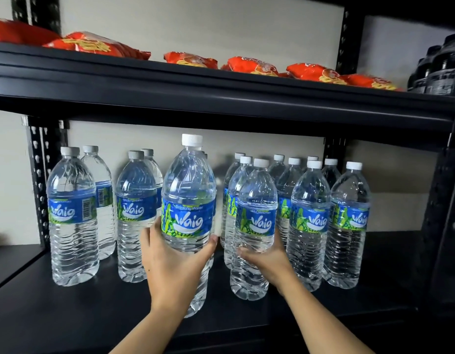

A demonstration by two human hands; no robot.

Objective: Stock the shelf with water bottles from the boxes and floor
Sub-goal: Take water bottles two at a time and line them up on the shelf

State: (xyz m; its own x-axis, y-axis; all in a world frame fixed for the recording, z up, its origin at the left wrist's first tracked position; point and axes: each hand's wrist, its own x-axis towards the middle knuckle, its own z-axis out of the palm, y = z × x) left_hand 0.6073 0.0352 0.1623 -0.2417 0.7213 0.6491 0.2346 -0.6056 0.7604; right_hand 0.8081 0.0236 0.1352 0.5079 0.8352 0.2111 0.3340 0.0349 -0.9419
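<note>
Clear water bottles with blue and green labels stand on a black shelf (67, 310). My left hand (174, 267) grips the tallest-looking bottle (188, 190) around its lower half, at the middle front of the shelf. My right hand (267, 261) wraps another bottle (255, 208) just to the right; its base rests at the shelf's front. Several bottles (310, 221) are packed in rows on the right. Further bottles (73, 213) stand on the left in pairs, front and back.
The upper shelf (221, 98) sits close above the bottle caps and carries several red snack packets (252, 65). A dark shrink-wrapped pack of bottles (436, 67) is at its right end. Black slotted uprights (39, 180) frame both sides.
</note>
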